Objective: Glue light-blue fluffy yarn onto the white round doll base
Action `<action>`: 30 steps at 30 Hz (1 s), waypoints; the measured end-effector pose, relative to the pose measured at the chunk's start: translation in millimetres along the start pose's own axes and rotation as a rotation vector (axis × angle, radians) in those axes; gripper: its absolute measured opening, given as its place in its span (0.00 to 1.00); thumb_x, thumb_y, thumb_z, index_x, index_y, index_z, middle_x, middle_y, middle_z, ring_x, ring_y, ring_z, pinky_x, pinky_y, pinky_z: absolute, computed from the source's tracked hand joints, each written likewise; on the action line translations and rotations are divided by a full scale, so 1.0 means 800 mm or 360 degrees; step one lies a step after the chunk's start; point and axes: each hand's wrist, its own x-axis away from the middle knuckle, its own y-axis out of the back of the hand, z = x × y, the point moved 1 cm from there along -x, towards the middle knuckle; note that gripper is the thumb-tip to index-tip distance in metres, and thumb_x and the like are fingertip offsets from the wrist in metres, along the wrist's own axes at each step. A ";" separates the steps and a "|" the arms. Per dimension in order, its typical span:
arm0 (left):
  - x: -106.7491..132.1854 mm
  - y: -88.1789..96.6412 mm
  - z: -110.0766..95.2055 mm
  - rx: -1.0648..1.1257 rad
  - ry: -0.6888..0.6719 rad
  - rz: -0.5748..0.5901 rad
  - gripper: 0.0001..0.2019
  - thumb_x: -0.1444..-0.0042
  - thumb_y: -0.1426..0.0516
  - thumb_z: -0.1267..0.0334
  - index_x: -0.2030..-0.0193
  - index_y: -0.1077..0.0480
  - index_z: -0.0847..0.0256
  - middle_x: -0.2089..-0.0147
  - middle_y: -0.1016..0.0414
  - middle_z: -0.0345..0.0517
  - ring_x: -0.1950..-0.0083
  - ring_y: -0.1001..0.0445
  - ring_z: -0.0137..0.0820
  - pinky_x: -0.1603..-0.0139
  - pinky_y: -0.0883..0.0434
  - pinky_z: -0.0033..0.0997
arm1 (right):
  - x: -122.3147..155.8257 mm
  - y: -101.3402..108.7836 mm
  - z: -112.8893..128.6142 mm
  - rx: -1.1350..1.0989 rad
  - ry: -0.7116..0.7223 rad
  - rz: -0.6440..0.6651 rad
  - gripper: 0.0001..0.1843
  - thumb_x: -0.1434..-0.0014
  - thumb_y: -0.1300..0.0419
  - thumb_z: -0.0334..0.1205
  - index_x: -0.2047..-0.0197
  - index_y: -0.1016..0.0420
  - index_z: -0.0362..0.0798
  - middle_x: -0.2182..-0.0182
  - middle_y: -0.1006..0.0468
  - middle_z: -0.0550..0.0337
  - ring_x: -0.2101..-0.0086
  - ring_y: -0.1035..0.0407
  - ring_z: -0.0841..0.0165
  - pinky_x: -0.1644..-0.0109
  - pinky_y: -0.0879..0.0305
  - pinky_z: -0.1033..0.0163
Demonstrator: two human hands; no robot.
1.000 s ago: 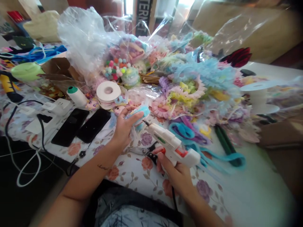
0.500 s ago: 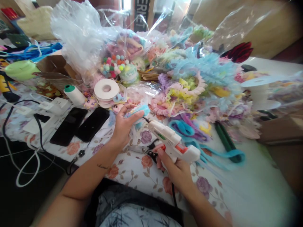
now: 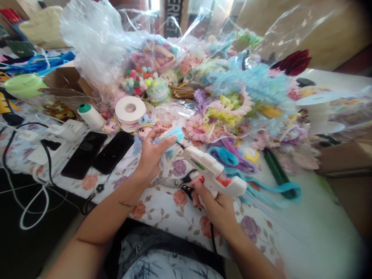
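Tablecloth (image 3: 162,215) with a floral print covers the table, its far half buried under a heap of pastel ruffled trims (image 3: 232,100) and clear plastic bags (image 3: 95,42). Two black phones (image 3: 99,153) lie side by side at the left, just below a white ribbon spool (image 3: 130,109). Right hand (image 3: 216,207) is clenched around the white glue gun (image 3: 212,174), nozzle touching the small blue fuzzy piece (image 3: 171,135) that the left hand (image 3: 151,155) pinches above the cloth; scissors (image 3: 177,183) lie between the hands
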 end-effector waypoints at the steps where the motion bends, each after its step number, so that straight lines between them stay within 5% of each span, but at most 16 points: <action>1: 0.000 0.000 0.000 0.0001 0.0000 0.0000 0.20 0.60 0.29 0.62 0.62 0.32 0.59 0.65 0.28 0.37 0.68 0.26 0.25 0.65 0.25 0.24 | 0.000 0.000 0.000 -0.0002 -0.0001 -0.0004 0.17 0.35 0.44 0.53 0.66 0.29 0.48 0.83 0.30 0.64 0.80 0.39 0.72 0.76 0.42 0.66; 30: 0.001 0.000 0.000 0.0014 0.0024 0.0002 0.20 0.59 0.29 0.62 0.62 0.32 0.58 0.65 0.27 0.36 0.68 0.25 0.25 0.64 0.24 0.24 | 0.000 0.002 -0.004 0.0075 -0.0036 -0.0042 0.18 0.36 0.44 0.54 0.67 0.29 0.48 0.83 0.30 0.64 0.80 0.39 0.72 0.76 0.42 0.65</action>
